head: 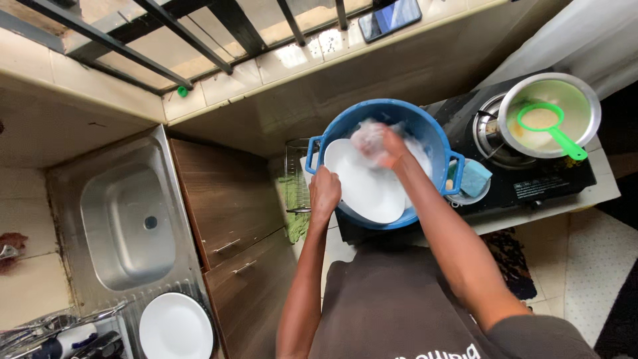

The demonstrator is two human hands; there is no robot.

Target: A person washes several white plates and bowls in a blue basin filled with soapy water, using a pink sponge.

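Note:
My left hand (324, 191) grips the lower left edge of a white plate (367, 189) that stands tilted in a blue basin (435, 136) with handles. Against the plate's upper part, my right hand (387, 146) presses a soapy whitish scrubbing pad (367, 140), blurred by motion. Foamy water shows inside the basin behind the plate.
A steel sink (126, 213) lies at left, with a second white plate (175, 326) on its drainboard beside some utensils. Right of the basin, a small dish holds a blue sponge (474, 177). The black stove (531, 169) carries a steel pan with a green strainer (546, 125). A phone (390, 17) rests on the window ledge.

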